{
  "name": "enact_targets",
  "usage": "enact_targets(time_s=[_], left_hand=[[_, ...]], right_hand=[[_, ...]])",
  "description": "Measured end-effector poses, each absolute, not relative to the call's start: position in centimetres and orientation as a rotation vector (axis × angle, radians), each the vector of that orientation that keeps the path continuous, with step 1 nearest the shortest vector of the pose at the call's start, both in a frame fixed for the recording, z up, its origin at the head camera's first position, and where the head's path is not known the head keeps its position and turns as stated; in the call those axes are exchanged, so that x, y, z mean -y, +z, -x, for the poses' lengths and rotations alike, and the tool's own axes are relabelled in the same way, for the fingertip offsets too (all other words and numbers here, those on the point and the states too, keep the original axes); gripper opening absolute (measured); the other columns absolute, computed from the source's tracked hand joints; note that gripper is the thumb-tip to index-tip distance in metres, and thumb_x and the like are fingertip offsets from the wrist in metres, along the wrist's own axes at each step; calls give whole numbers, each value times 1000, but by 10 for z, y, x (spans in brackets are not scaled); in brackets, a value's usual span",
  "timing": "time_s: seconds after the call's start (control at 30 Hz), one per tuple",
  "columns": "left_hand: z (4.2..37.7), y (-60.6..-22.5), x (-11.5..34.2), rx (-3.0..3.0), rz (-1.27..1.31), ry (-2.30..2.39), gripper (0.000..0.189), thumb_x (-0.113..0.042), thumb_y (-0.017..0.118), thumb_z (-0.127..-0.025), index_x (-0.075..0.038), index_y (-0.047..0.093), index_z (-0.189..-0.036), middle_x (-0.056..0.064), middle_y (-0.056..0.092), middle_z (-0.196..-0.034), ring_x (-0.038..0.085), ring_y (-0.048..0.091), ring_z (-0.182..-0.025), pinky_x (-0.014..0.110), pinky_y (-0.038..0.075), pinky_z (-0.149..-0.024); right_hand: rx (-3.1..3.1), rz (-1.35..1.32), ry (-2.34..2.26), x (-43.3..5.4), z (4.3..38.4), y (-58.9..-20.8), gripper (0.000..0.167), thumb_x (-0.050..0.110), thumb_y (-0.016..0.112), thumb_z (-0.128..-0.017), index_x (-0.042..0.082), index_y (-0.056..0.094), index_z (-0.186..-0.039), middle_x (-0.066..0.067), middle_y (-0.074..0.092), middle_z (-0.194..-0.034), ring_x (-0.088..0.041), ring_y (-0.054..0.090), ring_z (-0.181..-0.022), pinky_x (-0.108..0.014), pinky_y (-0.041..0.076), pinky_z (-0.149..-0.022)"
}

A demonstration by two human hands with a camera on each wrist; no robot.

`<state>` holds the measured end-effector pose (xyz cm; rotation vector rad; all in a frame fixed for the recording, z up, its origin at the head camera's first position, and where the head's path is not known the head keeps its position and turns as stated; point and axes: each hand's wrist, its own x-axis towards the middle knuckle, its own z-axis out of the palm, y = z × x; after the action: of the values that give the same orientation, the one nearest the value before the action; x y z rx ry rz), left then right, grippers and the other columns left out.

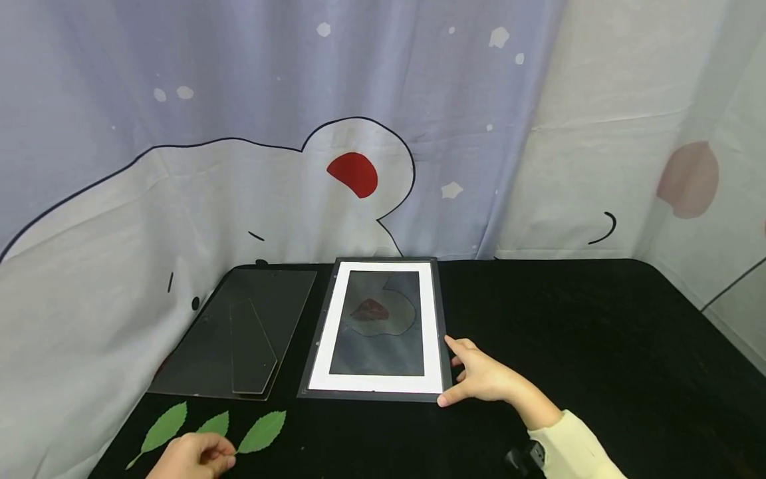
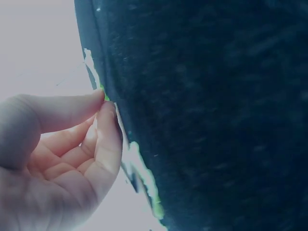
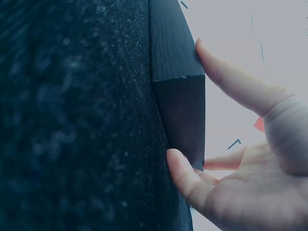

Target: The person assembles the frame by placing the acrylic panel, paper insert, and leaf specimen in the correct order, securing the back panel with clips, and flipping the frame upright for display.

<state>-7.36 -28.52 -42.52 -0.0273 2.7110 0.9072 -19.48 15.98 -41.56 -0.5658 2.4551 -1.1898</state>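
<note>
A black picture frame [image 1: 376, 396] with a white mat lies flat, its dark pane reflecting the curtain. My right hand [image 1: 479, 376] spreads along its right edge, thumb at the near corner and a fingertip farther up the side. In the right wrist view, the fingertips [image 3: 178, 161] and thumb rest against the frame's dark wooden corner [image 3: 180, 115]. My left hand [image 1: 194, 456] pinches the stem end of a green toothed leaf [image 1: 262, 431] between thumb and index finger. Close by lie another leaf [image 1: 164, 427] and a third leaf [image 1: 215, 424], partly hidden behind that hand.
A black frame back [image 1: 203, 346] with a fold-out stand flap [image 1: 251, 352] lies left of the frame. Both rest on a black-covered table [image 1: 568, 319]. A printed curtain [image 1: 269, 199] hangs right behind the table and along its left side.
</note>
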Motion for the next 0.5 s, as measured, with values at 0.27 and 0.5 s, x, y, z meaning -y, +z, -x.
enact_targets(time_s=[0.27, 0.5], left_hand=[[80, -406, 282, -2686, -10, 993, 7, -6, 66, -88, 0, 69, -90, -1, 61, -73, 10, 50, -61, 26, 43, -54], [92, -384, 268, -2768, -25, 970, 8, -9, 68, -87, -2, 69, -92, 0, 62, -77, 10, 51, -64, 27, 44, -57]], right_hand=[[-2451, 552, -1190, -160, 194, -415, 110, 18, 88, -67, -12, 19, -148, -25, 36, -134, -25, 59, -90, -39, 52, -80], [-2463, 552, -1191, -160, 194, -416, 110, 17, 88, -67, -12, 20, -148, -25, 37, -134, -24, 61, -89, -38, 52, -80]])
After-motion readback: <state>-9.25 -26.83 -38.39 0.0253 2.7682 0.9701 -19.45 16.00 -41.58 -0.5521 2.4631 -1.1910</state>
